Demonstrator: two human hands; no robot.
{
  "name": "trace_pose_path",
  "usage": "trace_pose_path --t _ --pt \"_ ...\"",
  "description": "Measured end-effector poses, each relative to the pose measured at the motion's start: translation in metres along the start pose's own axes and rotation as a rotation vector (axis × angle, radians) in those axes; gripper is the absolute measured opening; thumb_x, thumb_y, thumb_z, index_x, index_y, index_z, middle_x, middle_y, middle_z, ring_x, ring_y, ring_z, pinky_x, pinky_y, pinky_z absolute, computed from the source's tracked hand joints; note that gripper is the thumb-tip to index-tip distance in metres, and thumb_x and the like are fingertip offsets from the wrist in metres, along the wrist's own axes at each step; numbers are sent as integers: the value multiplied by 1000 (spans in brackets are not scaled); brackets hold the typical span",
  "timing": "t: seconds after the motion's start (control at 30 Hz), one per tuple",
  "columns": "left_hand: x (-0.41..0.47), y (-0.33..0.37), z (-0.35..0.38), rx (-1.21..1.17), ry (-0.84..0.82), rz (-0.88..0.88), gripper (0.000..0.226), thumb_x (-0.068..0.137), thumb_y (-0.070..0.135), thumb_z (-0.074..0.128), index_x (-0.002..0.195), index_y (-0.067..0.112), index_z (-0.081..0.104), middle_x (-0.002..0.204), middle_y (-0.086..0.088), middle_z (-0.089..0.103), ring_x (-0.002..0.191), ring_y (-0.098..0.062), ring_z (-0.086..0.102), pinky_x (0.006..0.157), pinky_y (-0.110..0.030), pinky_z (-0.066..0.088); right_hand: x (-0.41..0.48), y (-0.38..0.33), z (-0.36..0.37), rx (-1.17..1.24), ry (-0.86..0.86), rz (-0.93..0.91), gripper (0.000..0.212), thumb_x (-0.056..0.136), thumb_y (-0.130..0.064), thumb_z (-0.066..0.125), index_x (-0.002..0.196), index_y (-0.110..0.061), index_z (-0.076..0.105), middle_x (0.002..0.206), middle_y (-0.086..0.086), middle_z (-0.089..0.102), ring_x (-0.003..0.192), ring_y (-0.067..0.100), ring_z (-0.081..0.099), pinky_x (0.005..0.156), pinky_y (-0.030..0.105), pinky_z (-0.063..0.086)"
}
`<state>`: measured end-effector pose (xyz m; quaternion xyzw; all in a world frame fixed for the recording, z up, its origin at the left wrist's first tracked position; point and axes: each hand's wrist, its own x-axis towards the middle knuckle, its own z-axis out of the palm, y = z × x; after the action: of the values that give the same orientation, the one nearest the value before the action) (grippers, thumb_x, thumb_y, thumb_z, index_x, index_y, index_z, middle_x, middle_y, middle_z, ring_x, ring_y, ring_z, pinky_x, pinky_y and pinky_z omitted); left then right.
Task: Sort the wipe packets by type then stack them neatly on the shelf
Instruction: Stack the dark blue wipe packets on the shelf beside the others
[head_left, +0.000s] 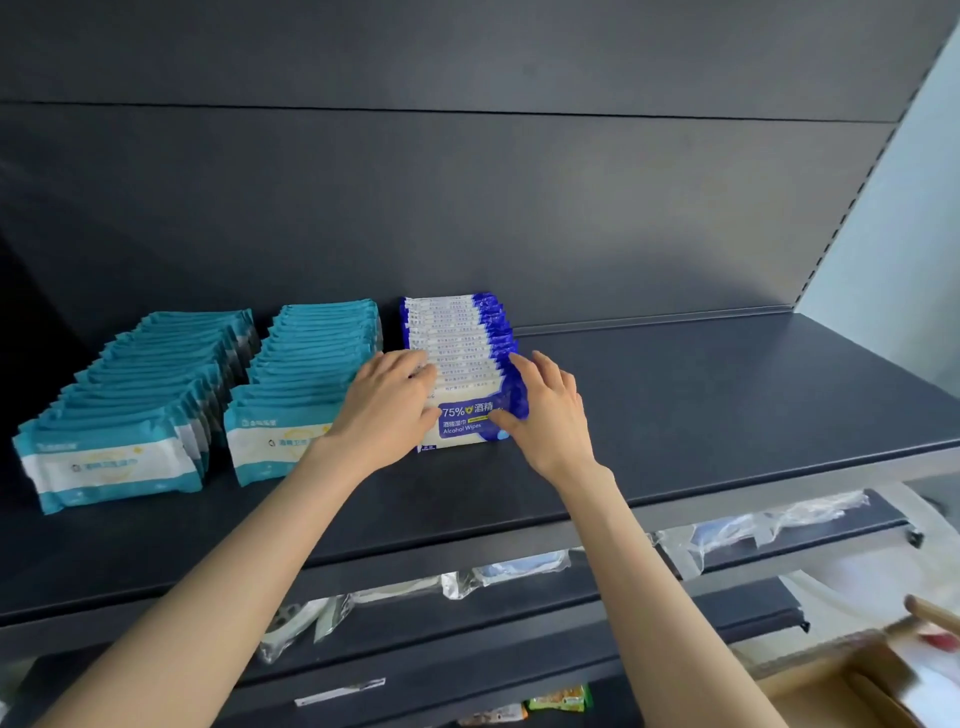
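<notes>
On the dark shelf (701, 405) stand three rows of wipe packets, each leaning back in a file. Two rows are teal and white: the far-left row (130, 415) and the middle row (301, 384). The third row is blue and white alcohol wipes (462, 358). My left hand (384, 410) rests against the left side of the blue row's front packet, thumb on its face. My right hand (545, 410) touches the packet's right side with fingers spread and relaxed. Both hands flank the front of the blue row.
To the right of the blue row lies bare shelf surface. Lower shelves hold clear plastic-bagged items (519, 569) and small colourful packets (558, 699). A cardboard box (852, 686) sits at the bottom right, with another person's hand (935, 618) blurred above it.
</notes>
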<state>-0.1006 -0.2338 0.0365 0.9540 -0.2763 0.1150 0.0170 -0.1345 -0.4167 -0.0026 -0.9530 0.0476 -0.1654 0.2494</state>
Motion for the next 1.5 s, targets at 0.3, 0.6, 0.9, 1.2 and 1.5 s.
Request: trace_pose_path --t 0.3,0.6,0.9,1.2,1.5 --pt "-13 71 -11 -337 320 135 28 84 13 70 110 4 67 106 -10 66 97 -33 61 84 -45 49 -72 36 -78 -16 265 42 31 94 -24 57 122 -10 59 131 4 54 118 26 47 96 35 40" --pt "-95 262 -4 -558 239 428 28 85 26 55 105 11 68 97 -2 69 86 -26 66 76 -36 52 -269 116 -158 -155 410 261 21 93 -22 58 113 -15 64 118 2 61 109 22 55 91 37 48" --pt "-254 447 42 -721 -128 678 23 88 23 63 109 16 67 103 1 68 94 -21 64 83 -35 50 -529 177 -186 -232 367 729 26 93 -24 59 118 -16 62 123 1 60 111 20 55 93 33 48" --pt "-352 564 74 -660 -482 927 34 96 29 50 129 24 54 127 9 56 119 -11 49 98 -25 33 -688 208 -185 -165 433 1123 25 88 -18 65 112 -11 66 112 4 66 102 22 60 86 32 49" --pt "-347 695 105 -590 -636 1040 38 97 30 50 134 25 49 133 7 53 122 -11 47 105 -26 34 -741 299 -221 -124 535 1342 27 90 -18 62 116 -8 64 114 6 64 106 23 57 89 26 42"
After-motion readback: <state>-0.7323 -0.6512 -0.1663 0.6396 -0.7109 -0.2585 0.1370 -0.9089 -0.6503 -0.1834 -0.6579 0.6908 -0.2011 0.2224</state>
